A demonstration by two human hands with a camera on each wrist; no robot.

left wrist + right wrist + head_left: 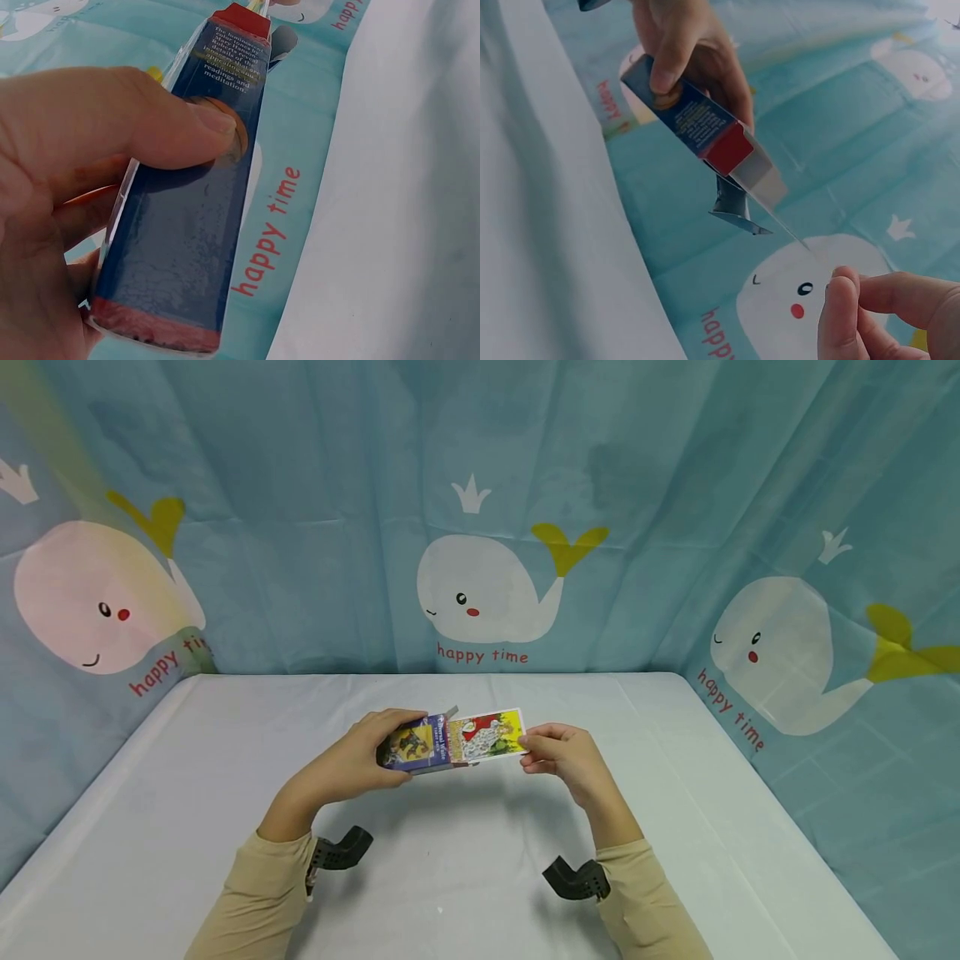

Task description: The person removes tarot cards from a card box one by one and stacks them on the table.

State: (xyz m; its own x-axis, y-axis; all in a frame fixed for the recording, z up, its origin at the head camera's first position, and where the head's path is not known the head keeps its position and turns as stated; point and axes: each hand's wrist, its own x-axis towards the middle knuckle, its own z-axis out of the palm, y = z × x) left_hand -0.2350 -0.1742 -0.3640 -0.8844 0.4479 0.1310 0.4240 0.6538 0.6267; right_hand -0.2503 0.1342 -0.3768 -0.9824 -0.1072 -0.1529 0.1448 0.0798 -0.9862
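Observation:
My left hand (358, 758) grips a small blue card box (414, 745) with a picture on its front, thumb along the narrow printed side in the left wrist view. The box's right end is open, and its end flap (735, 206) hangs out in the right wrist view. A colourful card (491, 735) with a white border sticks out of that end, part of it still within the box. Between thumb and fingertips my right hand (564, 755) pinches the card's outer edge. Both hands are held above the white table.
A white cloth covers the table (450, 877). Behind and at both sides hangs a blue curtain (315, 527) printed with whales. Black camera mounts (577, 878) are strapped at both wrists.

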